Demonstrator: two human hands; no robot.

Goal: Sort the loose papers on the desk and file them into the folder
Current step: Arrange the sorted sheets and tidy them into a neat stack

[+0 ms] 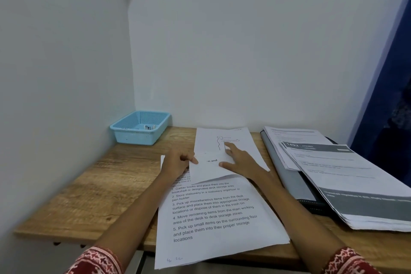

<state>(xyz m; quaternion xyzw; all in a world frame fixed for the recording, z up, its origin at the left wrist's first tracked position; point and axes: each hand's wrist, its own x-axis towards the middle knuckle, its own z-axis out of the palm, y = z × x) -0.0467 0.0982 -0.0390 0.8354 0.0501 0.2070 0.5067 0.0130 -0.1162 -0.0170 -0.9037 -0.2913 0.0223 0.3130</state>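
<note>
Wood-grain desk (93,187) fills the head view, set into a white corner. The left hand (178,162) pinches the left edge of a sheet with a line drawing (222,151), thumb on top and fingers curled beneath. The right hand (240,160) rests flat on that same sheet, fingers straight and spread. Under both wrists lies a printed instruction page (213,220). Right of the right fingers, a grey folder (287,176) carries stacked papers (347,176). Beyond the left fingers sits a blue basket (139,128).
</note>
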